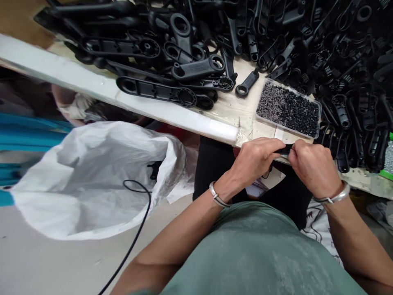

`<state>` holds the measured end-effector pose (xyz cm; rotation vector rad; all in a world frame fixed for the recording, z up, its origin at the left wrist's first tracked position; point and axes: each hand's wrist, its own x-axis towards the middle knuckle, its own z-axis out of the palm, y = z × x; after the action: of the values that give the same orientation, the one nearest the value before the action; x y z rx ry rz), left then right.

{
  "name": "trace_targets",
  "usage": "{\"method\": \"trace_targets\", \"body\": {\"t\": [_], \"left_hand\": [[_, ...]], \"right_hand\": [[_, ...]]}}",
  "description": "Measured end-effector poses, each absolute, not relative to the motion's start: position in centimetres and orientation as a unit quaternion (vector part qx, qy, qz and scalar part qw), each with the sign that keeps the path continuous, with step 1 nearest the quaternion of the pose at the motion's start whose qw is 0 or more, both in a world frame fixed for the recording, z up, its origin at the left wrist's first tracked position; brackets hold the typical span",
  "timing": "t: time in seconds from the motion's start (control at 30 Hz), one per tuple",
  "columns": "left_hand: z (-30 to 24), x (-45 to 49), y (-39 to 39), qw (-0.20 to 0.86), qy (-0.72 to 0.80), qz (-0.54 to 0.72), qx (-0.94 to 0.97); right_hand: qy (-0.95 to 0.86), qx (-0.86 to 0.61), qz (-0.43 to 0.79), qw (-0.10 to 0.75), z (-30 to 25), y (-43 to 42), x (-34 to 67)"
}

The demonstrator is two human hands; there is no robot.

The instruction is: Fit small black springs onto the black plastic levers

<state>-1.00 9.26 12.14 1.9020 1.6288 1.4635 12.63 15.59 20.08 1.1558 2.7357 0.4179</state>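
My left hand and my right hand meet at the near edge of the table, both closed around a small black plastic part that shows only between the fingers. Each wrist wears a metal bracelet. Just beyond the hands stands a clear tray filled with small black screws.
A large heap of black plastic arms with round ends covers the table. A white woven sack stands open on the floor to the left, with a black cable running across it. A green item sits at the far right.
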Motion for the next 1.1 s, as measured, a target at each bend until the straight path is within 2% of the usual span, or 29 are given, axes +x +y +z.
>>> {"method": "trace_targets", "body": {"t": [0.07, 0.17, 0.27, 0.37, 0.5, 0.7, 1.0, 1.1], "left_hand": [[12.2, -1.1, 9.3, 0.114, 0.556, 0.501, 0.654], [12.2, -1.0, 9.2, 0.110, 0.559, 0.503, 0.650], [12.4, -0.5, 8.8, 0.092, 0.564, 0.537, 0.621], [12.7, 0.3, 8.3, 0.058, 0.573, 0.575, 0.582], [13.4, 1.3, 8.0, 0.002, 0.578, 0.585, 0.569], [13.8, 2.0, 8.1, -0.048, 0.551, 0.599, 0.579], [14.1, 2.2, 7.4, -0.065, 0.530, 0.592, 0.604], [13.8, 2.1, 7.2, -0.067, 0.527, 0.595, 0.603]], "right_hand": [[0.903, 0.407, 0.115, 0.077, 20.2, 15.7, 12.4], [0.888, 0.449, -0.092, 0.036, 20.3, 16.6, 13.5], [0.783, 0.499, -0.350, -0.124, 19.9, 17.1, 15.3], [0.646, 0.528, -0.469, -0.290, 19.3, 16.5, 16.4], [0.545, 0.488, -0.589, -0.343, 18.7, 15.2, 16.0], [0.463, 0.450, -0.663, -0.378, 18.1, 15.0, 14.5], [0.430, 0.461, -0.669, -0.394, 18.2, 15.3, 13.4], [0.443, 0.456, -0.676, -0.374, 17.9, 15.2, 13.1]]}}
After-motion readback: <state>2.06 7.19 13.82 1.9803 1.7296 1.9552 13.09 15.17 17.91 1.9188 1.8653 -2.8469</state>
